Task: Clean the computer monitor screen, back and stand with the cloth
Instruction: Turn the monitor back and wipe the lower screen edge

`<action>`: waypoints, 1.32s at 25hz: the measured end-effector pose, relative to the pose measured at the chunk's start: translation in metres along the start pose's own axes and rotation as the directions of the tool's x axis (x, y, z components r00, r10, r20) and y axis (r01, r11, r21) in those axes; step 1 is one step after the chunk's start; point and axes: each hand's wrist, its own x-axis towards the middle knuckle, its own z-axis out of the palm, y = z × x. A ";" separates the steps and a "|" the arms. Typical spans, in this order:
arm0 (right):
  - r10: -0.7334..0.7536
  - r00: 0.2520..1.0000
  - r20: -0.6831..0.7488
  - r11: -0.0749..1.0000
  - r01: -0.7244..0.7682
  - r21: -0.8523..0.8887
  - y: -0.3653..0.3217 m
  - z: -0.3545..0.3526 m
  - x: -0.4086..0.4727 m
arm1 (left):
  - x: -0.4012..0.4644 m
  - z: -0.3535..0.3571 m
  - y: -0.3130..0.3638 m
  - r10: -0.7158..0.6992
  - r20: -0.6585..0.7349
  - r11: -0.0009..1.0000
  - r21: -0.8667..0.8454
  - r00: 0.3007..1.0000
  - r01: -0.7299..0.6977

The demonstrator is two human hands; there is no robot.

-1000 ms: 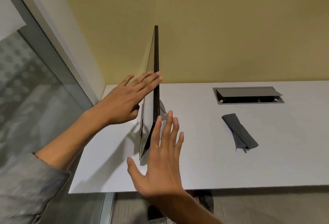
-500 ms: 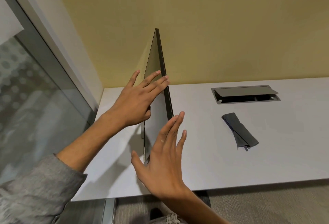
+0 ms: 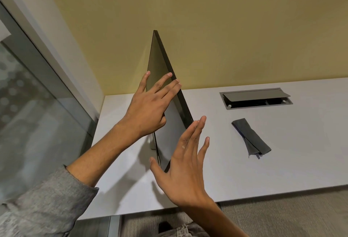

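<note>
A thin dark monitor (image 3: 177, 127) stands nearly edge-on at the left of the white desk (image 3: 293, 163), with a sliver of its silver stand (image 3: 152, 143) showing behind its lower edge. My left hand (image 3: 148, 108) lies against the monitor's upper face, fingers straight and reaching its right edge. My right hand (image 3: 184, 171) is flat with spread fingers at the lower right edge; its fingertips touch the bezel. A folded dark grey cloth (image 3: 251, 139) lies on the desk to the right, apart from both hands.
A grey cable hatch (image 3: 256, 97) with its flap raised is set into the desk behind the cloth. A glass partition (image 3: 37, 124) closes the left side and a yellow wall (image 3: 244, 29) the back. The desk's front edge runs just below my right wrist.
The monitor has swivelled, so more of its dark face now shows instead of only its edge. Both hands stayed on it and moved with the turn. The cloth has not moved.
</note>
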 end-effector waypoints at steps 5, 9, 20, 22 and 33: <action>0.017 0.999 0.035 1.000 -0.017 -0.011 0.021 -0.017 0.011 | 0.017 -0.003 0.012 -0.004 0.006 1.000 -0.008 1.000 0.004; 0.012 0.999 0.050 1.000 -0.011 -0.012 0.040 -0.035 0.024 | 0.035 0.000 0.022 -0.004 -0.005 1.000 -0.010 1.000 0.004; 0.035 0.989 0.143 0.991 -0.053 0.124 0.125 -0.091 0.083 | 0.107 0.018 0.057 -0.034 0.005 0.998 -0.051 0.999 0.034; 0.027 0.985 0.171 0.984 -0.056 0.168 0.140 -0.100 0.098 | 0.121 0.023 0.061 -0.045 -0.003 0.997 -0.058 0.999 0.045; -0.058 0.941 0.334 0.950 -0.051 0.309 0.220 -0.139 0.196 | 0.194 0.036 0.081 -0.182 0.043 0.980 -0.073 0.982 0.185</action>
